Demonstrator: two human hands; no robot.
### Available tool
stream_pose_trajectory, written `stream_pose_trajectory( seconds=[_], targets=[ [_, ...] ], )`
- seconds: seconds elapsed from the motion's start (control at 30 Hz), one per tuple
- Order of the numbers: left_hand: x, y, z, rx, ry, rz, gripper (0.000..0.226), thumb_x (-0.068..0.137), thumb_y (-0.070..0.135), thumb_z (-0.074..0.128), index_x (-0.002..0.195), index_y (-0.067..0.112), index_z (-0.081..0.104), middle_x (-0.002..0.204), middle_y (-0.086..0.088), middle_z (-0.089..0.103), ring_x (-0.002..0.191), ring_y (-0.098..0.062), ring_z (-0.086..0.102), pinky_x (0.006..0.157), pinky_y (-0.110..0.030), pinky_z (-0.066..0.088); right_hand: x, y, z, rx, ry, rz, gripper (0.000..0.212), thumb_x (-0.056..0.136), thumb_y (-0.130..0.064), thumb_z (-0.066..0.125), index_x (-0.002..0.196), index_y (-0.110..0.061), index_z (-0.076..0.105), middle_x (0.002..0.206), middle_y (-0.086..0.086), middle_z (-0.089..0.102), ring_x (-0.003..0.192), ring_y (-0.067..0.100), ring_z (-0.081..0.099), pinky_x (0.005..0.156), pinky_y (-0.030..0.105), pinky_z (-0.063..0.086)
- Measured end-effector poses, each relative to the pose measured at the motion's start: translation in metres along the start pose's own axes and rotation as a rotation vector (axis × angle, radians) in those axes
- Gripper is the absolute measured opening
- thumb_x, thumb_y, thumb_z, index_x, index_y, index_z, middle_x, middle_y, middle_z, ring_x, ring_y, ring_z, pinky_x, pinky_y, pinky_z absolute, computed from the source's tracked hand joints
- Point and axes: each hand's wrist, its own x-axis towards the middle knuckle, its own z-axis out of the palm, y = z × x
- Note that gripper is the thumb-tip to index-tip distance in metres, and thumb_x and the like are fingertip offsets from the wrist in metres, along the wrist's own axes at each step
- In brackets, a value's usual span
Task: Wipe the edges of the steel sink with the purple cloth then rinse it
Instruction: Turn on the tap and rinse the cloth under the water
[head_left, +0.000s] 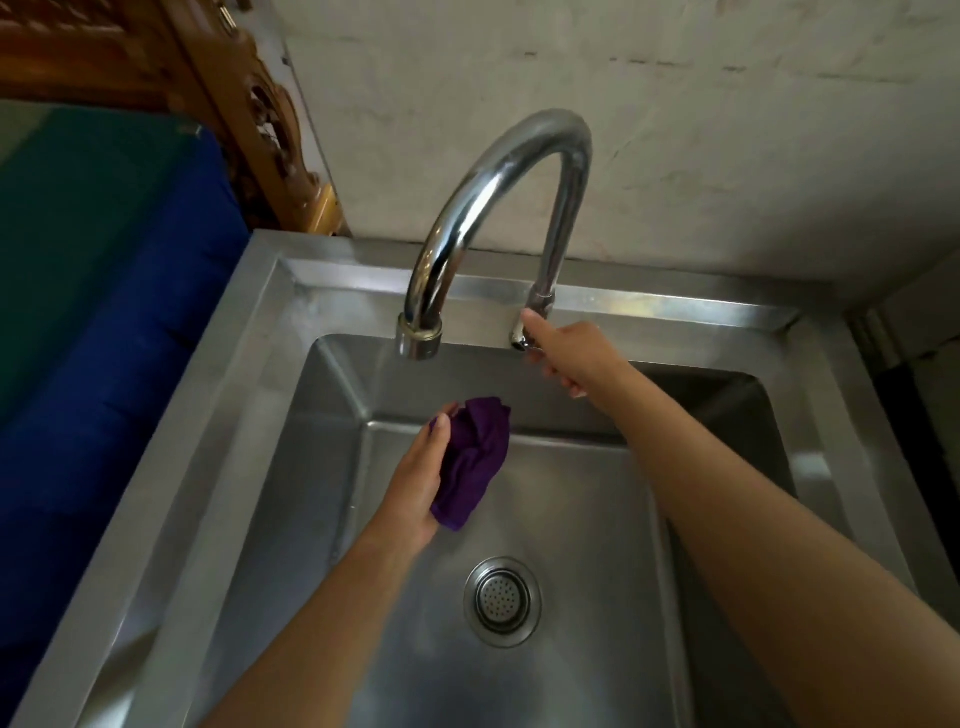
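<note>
Two bare hands are seen over the square stainless steel sink (208, 415). The crumpled purple cloth (475, 462) is held bunched in the left hand (421, 483), fingers curled round it, above the basin near its back wall, lower than the spout of the tall curved chrome tap (498, 197). The small chrome tap lever (519, 332) at the sink's back rim is pinched by the right hand (563, 358), thumb on top, fingers tucked under. The round perforated metal drain strainer (502, 600) is set in the basin floor, well apart from the cloth.
</note>
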Motion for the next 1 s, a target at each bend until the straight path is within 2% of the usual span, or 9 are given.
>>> stream_pose_trajectory(
  seconds=[0.07, 0.1, 0.27, 0.37, 0.47, 0.73, 1.0],
  targets=[
    [-0.001, 0.000, -0.003, 0.011, 0.025, -0.007, 0.054, 0.080, 0.051, 0.050, 0.123, 0.019, 0.057, 0.115, -0.007, 0.068, 0.105, -0.019, 0.064, 0.080, -0.028, 0.054, 0.004, -0.003, 0.002, -0.065, -0.001, -0.033, 0.052, 0.091, -0.053, 0.044, 0.064, -0.012, 0.059, 0.057, 0.001, 0.050, 0.049, 0.015, 0.043, 0.048, 0.025, 0.037],
    [-0.001, 0.000, -0.004, 0.006, 0.046, -0.007, 0.054, 0.081, 0.051, 0.050, 0.123, 0.017, 0.057, 0.115, -0.009, 0.068, 0.103, -0.020, 0.064, 0.080, -0.028, 0.055, 0.004, -0.005, 0.002, -0.059, -0.017, -0.036, 0.051, 0.091, -0.051, 0.044, 0.064, -0.011, 0.059, 0.056, 0.001, 0.047, 0.049, 0.015, 0.041, 0.047, 0.024, 0.035],
    [-0.001, -0.004, -0.014, 0.001, 0.099, 0.034, 0.036, 0.095, 0.042, 0.041, 0.113, 0.019, 0.062, 0.103, -0.005, 0.072, 0.091, -0.016, 0.068, 0.071, -0.025, 0.057, 0.003, -0.007, 0.005, -0.031, -0.049, -0.035, 0.042, 0.095, -0.044, 0.042, 0.091, -0.007, 0.060, 0.052, -0.004, 0.046, 0.045, 0.010, 0.037, 0.037, 0.017, 0.030],
    [-0.002, -0.003, -0.017, 0.025, 0.137, 0.062, 0.038, 0.094, 0.043, 0.041, 0.113, 0.018, 0.062, 0.108, -0.009, 0.070, 0.093, -0.019, 0.068, 0.071, -0.027, 0.056, 0.005, -0.009, 0.008, -0.070, -0.014, -0.064, 0.033, 0.095, -0.041, 0.043, 0.088, -0.010, 0.055, 0.065, 0.000, 0.058, 0.051, 0.010, 0.043, 0.046, 0.022, 0.034],
    [-0.005, -0.002, -0.018, 0.044, 0.154, 0.075, 0.043, 0.092, 0.046, 0.042, 0.117, 0.017, 0.061, 0.113, -0.012, 0.068, 0.102, -0.024, 0.065, 0.078, -0.031, 0.055, 0.006, -0.010, 0.008, -0.098, 0.006, -0.063, 0.030, 0.094, -0.038, 0.045, 0.096, -0.009, 0.052, 0.074, 0.003, 0.063, 0.053, 0.010, 0.045, 0.049, 0.023, 0.035],
    [-0.010, 0.000, -0.020, 0.064, 0.128, 0.106, 0.042, 0.095, 0.044, 0.038, 0.121, 0.018, 0.058, 0.114, -0.009, 0.068, 0.100, -0.020, 0.067, 0.069, -0.025, 0.056, 0.004, -0.013, 0.007, -0.113, 0.008, -0.042, 0.027, 0.093, -0.036, 0.046, 0.096, -0.009, 0.052, 0.070, 0.003, 0.063, 0.049, 0.011, 0.044, 0.047, 0.024, 0.035],
    [-0.012, -0.001, -0.022, 0.077, 0.128, 0.119, 0.043, 0.094, 0.046, 0.039, 0.121, 0.019, 0.058, 0.117, -0.011, 0.067, 0.105, -0.023, 0.065, 0.074, -0.028, 0.055, 0.002, -0.016, 0.010, -0.150, 0.029, -0.041, 0.028, 0.092, -0.034, 0.045, 0.102, -0.010, 0.054, 0.085, 0.009, 0.067, 0.049, 0.010, 0.045, 0.048, 0.025, 0.037]
  ],
)
